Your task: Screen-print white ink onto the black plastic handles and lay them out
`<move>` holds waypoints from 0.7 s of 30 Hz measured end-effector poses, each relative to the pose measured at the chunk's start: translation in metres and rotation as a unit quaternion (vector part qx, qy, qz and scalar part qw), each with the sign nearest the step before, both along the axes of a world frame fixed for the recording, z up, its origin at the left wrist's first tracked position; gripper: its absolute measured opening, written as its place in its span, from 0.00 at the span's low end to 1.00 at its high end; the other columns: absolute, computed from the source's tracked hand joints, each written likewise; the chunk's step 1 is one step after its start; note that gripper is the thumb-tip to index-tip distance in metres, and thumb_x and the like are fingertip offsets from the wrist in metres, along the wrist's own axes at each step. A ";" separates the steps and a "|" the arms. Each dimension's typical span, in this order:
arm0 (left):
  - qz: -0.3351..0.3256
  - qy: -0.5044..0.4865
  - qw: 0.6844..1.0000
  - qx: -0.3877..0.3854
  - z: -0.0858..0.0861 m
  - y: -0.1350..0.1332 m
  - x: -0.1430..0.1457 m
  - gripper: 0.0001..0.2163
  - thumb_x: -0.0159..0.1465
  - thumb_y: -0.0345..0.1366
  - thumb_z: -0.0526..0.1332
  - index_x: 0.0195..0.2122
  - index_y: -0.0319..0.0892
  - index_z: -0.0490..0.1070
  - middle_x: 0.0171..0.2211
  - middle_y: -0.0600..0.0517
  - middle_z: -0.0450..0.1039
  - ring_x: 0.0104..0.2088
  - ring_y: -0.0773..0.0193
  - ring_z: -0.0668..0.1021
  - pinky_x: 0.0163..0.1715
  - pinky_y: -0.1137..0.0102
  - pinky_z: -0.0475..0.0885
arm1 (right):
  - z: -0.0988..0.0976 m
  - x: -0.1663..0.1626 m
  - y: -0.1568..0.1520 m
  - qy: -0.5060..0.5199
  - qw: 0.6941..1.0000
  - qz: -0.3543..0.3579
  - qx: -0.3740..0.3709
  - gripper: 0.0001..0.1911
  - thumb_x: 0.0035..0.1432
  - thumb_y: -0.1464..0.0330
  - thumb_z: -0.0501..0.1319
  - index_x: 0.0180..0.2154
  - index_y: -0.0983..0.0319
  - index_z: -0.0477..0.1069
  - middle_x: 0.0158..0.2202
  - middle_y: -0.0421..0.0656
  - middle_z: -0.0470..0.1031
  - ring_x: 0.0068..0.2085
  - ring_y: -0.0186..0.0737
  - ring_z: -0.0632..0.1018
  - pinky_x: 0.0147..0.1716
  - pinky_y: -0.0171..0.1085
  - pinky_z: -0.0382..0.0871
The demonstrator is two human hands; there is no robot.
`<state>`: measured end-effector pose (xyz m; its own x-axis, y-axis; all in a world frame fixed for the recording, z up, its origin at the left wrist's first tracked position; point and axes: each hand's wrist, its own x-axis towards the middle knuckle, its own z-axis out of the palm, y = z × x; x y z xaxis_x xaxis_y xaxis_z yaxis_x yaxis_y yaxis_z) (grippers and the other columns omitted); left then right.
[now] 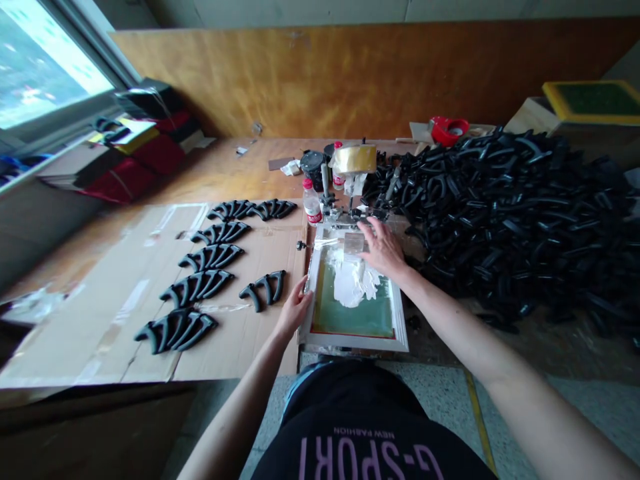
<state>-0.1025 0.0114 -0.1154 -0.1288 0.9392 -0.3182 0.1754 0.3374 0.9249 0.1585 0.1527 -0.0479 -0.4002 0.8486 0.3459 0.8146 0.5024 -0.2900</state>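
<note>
A screen-printing frame (401, 320) with a green mesh lies flat in front of me, a patch of white ink (350, 283) spread over its upper half. My left hand (296, 305) holds the frame's left edge, thumb on top. In the white ink near the far end stands a clear, block-like scraper (354, 244). Beside its right side is my right hand (384, 248), fingers spread and thumb apart; whether it touches the scraper is hard to tell. Behind the frame sits a metal clamp (345, 217) carrying a roll of yellowish tape (356, 160).
Rows of curved black handles (197, 287) lie on cardboard (120, 313) at left, with a smaller group (265, 288) nearer the frame. A large heap of black handles (520, 220) fills the right. A red-capped bottle (312, 203) and a red tape dispenser (449, 131) stand farther back.
</note>
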 end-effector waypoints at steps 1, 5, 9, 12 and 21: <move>-0.003 0.001 1.000 -0.012 -0.010 0.001 0.001 0.36 0.59 0.51 0.59 0.66 0.37 0.58 0.30 0.51 0.75 0.28 0.65 0.75 0.27 0.73 0.69 | -0.001 -0.014 0.001 -0.025 0.999 0.017 -0.034 0.28 0.53 0.69 0.67 0.55 0.63 0.67 0.56 0.52 0.67 0.55 0.53 0.69 0.54 0.47 0.65; -0.003 0.033 0.999 -0.017 -0.031 0.004 -0.001 0.32 0.61 0.51 0.58 0.63 0.38 0.63 0.31 0.52 0.75 0.30 0.65 0.76 0.30 0.73 0.69 | -0.013 -0.032 -0.020 -0.082 0.985 0.061 -0.138 0.07 0.59 0.73 0.60 0.40 0.61 0.73 0.39 0.46 0.75 0.43 0.44 0.74 0.44 0.39 0.67; -0.003 0.029 1.000 -0.009 -0.037 0.003 -0.004 0.30 0.62 0.51 0.57 0.61 0.39 0.65 0.35 0.49 0.77 0.35 0.62 0.78 0.35 0.71 0.71 | -0.022 -0.009 -0.063 -0.149 0.965 0.191 -0.102 0.12 0.62 0.77 0.52 0.38 0.62 0.73 0.38 0.47 0.75 0.42 0.43 0.73 0.39 0.37 0.64; -0.007 0.022 1.000 -0.004 -0.037 0.002 -0.004 0.30 0.62 0.51 0.56 0.62 0.39 0.64 0.37 0.49 0.77 0.37 0.61 0.78 0.36 0.70 0.72 | -0.018 0.006 -0.078 -0.166 0.937 0.292 -0.094 0.11 0.60 0.77 0.54 0.36 0.62 0.73 0.37 0.45 0.75 0.39 0.41 0.72 0.37 0.36 0.62; 0.035 -0.026 0.998 -0.034 -0.028 0.002 0.000 0.35 0.56 0.55 0.62 0.60 0.39 0.65 0.31 0.50 0.76 0.29 0.63 0.76 0.28 0.72 0.68 | -0.036 0.004 -0.085 -0.114 0.965 0.237 0.001 0.10 0.60 0.78 0.55 0.37 0.63 0.73 0.36 0.46 0.75 0.39 0.41 0.72 0.34 0.36 0.62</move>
